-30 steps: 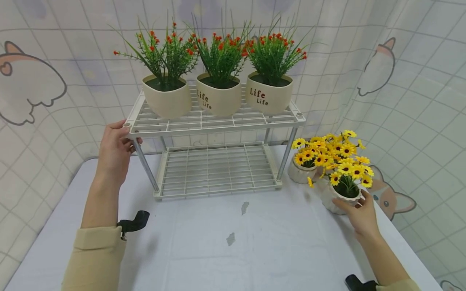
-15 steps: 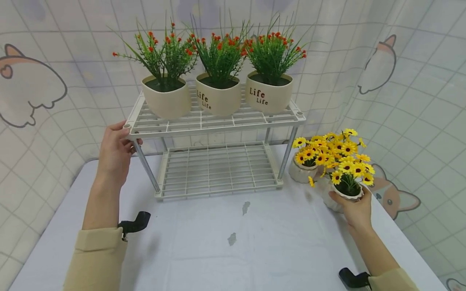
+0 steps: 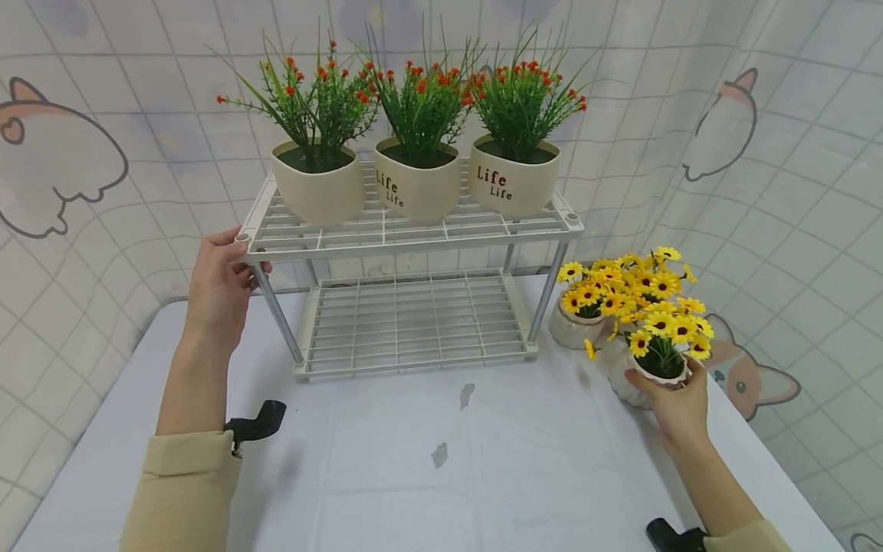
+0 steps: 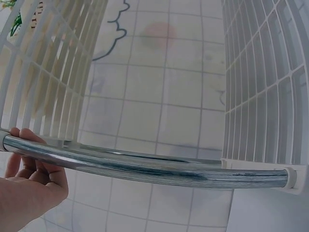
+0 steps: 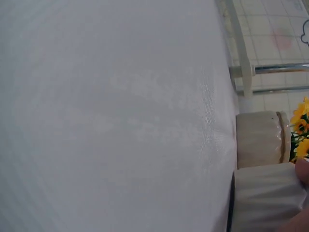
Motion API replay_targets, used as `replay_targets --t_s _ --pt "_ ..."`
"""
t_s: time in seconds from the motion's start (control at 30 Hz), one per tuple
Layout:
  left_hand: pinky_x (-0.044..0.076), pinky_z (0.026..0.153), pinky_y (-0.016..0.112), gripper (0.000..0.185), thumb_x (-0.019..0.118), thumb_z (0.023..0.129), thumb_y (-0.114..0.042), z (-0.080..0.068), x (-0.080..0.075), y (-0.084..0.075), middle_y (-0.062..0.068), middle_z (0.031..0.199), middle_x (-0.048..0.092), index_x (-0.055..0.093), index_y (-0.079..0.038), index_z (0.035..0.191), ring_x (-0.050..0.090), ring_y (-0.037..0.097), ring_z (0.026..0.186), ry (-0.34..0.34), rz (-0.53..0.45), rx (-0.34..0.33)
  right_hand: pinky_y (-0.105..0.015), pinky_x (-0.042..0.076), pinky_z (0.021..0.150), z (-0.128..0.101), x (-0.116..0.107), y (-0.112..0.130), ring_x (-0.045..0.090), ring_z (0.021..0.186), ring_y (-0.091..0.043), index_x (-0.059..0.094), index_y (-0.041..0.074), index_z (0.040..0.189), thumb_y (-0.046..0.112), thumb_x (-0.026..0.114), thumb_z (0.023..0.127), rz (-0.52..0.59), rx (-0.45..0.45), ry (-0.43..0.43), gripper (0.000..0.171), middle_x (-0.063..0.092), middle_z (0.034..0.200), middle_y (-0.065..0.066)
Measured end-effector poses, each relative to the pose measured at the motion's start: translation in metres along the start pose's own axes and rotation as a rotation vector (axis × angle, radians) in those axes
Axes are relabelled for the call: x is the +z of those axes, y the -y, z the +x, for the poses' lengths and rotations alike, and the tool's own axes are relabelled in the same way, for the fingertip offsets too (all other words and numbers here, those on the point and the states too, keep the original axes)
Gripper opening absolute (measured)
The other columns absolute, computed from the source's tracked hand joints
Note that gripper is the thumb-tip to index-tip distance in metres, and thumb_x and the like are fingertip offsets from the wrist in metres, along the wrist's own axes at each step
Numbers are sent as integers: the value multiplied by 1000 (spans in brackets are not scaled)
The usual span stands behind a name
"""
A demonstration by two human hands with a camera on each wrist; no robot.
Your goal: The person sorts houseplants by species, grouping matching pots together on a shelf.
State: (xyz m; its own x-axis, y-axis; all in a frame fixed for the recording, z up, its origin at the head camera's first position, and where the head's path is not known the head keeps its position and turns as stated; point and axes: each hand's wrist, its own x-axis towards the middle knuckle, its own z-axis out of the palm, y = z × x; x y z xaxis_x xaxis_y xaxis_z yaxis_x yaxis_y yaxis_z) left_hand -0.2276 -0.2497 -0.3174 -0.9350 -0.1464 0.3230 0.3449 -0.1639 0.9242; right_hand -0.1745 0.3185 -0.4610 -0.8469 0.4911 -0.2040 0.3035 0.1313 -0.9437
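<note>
My left hand (image 3: 217, 295) grips the front left top corner of a white two-tier wire rack (image 3: 414, 249). In the left wrist view its fingers curl behind the metal post (image 4: 159, 170) near the upper shelf. To the right of the rack, my right hand (image 3: 683, 414) holds a white ribbed flowerpot (image 3: 626, 387) of yellow daisy-like flowers (image 3: 669, 330), thumb and fingers around its sides. That pot (image 5: 265, 195) fills the lower right of the right wrist view; whether its base touches the table is hard to tell. Beside it stands another white flowerpot (image 3: 576, 331) with yellow flowers.
Three cream pots with red-flowered plants, the left (image 3: 317, 188), middle (image 3: 417, 188) and right (image 3: 513, 184), line the upper shelf. The lower shelf (image 3: 414, 318) bears nothing. A white cloth (image 3: 372, 460) covers the table; a tile-patterned curtain (image 3: 814, 199) hangs behind.
The right hand shifts very slightly around the pot, which stays in nearly the same place. The left hand and the rack hold still, apart from a small sway of the head view.
</note>
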Motion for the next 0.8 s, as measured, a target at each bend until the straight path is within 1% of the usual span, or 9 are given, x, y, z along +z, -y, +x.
replay_targets --t_s 0.07,0.13,0.2,0.27,0.33,0.53,0.7,0.8 --pt "36 84 26 27 45 107 -26 0 0 -1 6 118 56 43 -17 132 50 18 91 0 -4 2 -47 24 119 -3 0 1 19 152 -33 -6 14 163 27 80 91 9 -3 17 113 4 169 -15" --pt "36 83 26 26 45 107 -26 0 0 -2 5 117 56 43 -17 132 50 17 91 -1 -7 2 -47 24 119 -6 1 2 19 151 -33 -6 14 163 26 82 90 25 -11 35 115 4 169 -14" --pt "36 82 25 25 45 107 -25 0 0 -2 5 116 56 43 -17 131 50 18 90 -3 -19 -2 -47 21 120 -10 3 4 15 153 -32 -6 14 163 26 84 88 33 -24 55 117 2 170 -14" --pt "36 82 25 25 45 107 -25 0 0 -2 5 116 56 43 -17 130 50 18 90 -1 -22 -5 -49 15 121 -15 5 6 7 155 -32 -6 13 163 26 85 87 30 -34 76 119 0 170 -14" --pt "36 82 26 25 46 106 -24 0 1 -1 5 116 56 43 -17 130 50 18 91 1 -25 -5 -50 12 121 -21 7 9 2 155 -32 -6 13 163 27 85 87 23 -42 104 120 -1 170 -14" --pt "35 82 26 26 46 106 -25 0 1 0 6 116 56 44 -16 130 50 18 90 -4 -24 3 -53 21 118 -39 21 22 10 152 -32 -2 13 164 27 84 88 -8 -105 230 115 6 169 -11" --pt "35 84 26 26 46 106 -25 0 1 0 5 117 56 43 -17 131 50 18 92 -4 -13 5 -56 18 119 -52 36 35 3 155 -34 -2 14 164 26 85 87 -17 -139 309 117 3 170 -12" --pt "35 84 26 26 45 107 -25 0 0 0 5 116 56 44 -17 132 50 17 91 -3 -8 8 -58 20 118 -57 45 42 4 155 -33 0 17 165 22 85 87 -9 -175 345 115 5 170 -10"
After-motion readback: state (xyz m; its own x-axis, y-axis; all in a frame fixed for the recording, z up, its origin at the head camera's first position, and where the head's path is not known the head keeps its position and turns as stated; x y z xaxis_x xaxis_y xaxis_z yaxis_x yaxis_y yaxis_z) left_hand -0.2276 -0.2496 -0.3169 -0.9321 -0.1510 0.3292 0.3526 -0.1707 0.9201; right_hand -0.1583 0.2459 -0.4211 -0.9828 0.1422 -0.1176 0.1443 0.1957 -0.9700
